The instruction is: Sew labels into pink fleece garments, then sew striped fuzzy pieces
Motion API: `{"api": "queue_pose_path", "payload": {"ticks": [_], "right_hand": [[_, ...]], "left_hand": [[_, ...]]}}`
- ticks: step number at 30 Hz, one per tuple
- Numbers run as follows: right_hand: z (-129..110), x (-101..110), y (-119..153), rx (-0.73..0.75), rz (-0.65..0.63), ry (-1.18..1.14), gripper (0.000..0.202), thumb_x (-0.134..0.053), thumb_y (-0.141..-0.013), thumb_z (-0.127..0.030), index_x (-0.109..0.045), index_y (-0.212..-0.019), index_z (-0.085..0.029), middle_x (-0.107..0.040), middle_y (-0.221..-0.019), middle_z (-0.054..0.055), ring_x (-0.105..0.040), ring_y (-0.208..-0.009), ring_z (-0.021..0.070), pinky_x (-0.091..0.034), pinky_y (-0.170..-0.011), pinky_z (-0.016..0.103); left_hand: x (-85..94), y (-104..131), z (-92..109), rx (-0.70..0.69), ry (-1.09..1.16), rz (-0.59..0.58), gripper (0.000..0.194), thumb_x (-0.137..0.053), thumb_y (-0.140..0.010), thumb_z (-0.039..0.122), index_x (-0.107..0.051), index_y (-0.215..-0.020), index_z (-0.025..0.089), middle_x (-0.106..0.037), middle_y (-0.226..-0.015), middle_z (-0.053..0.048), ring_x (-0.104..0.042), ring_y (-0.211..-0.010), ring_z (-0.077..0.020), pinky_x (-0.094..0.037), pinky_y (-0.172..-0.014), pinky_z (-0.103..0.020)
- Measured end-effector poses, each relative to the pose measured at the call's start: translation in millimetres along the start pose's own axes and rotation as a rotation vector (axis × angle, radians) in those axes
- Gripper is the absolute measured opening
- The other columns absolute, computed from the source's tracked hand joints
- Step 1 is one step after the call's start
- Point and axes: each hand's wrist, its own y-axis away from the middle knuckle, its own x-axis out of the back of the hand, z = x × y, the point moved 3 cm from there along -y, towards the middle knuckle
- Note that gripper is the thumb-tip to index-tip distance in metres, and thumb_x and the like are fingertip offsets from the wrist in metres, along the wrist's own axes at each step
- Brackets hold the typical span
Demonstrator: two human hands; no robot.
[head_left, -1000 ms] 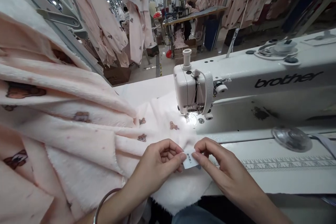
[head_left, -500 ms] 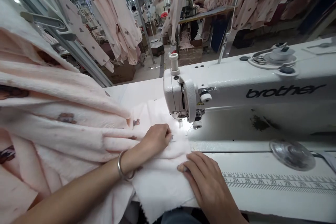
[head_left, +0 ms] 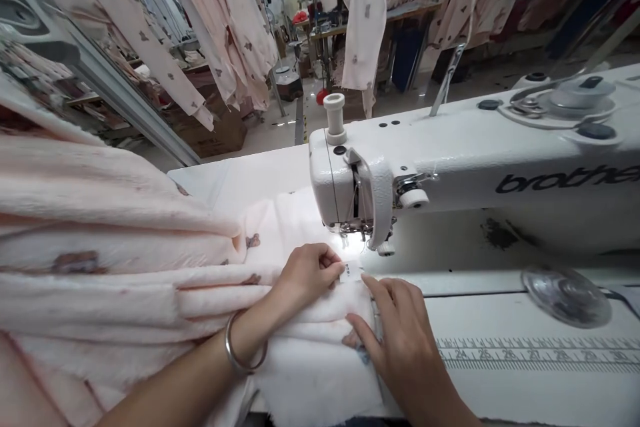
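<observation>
My left hand (head_left: 311, 275), with a metal bangle at the wrist, pinches a small white label (head_left: 351, 271) with dark print on the pink fabric. Just below the lit needle area of the white sewing machine (head_left: 345, 180), the label lies close to the fabric's right edge. My right hand (head_left: 400, 320) rests at that edge, thumb and fingers apart, fingertips touching the fabric near the label. The plush pink fabric (head_left: 125, 227) with brown bear prints spreads in folds from the left under both hands.
A printed ruler strip (head_left: 535, 355) runs along the table front at right. A clear round disc (head_left: 566, 297) sits behind it. Pink printed pieces (head_left: 225, 27) hang beyond the table, and a metal rail (head_left: 130, 97) slants at upper left.
The label now shows beside my left fingertips. My right thumb and fingers have spread, and its fingertips moved up toward the label. The view has shifted slightly.
</observation>
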Motion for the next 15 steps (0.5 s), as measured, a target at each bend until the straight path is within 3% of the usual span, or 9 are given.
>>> {"api": "queue_pose_path", "payload": {"ticks": [15], "right_hand": [[0.3, -1.3, -1.4, 0.004, -0.07, 0.007, 0.041, -0.047, -0.092, -0.029, -0.047, -0.127, -0.008, -0.041, -0.096, 0.012, -0.042, -0.088, 0.025, -0.047, -0.071, 0.044]], "left_hand": [[1.0, -2.6, 1.7, 0.038, -0.049, 0.022, 0.016, -0.057, -0.072, 0.032, -0.061, -0.07, 0.016, -0.059, -0.056, 0.003, -0.055, -0.051, -0.0116, -0.039, -0.052, -0.022]]}}
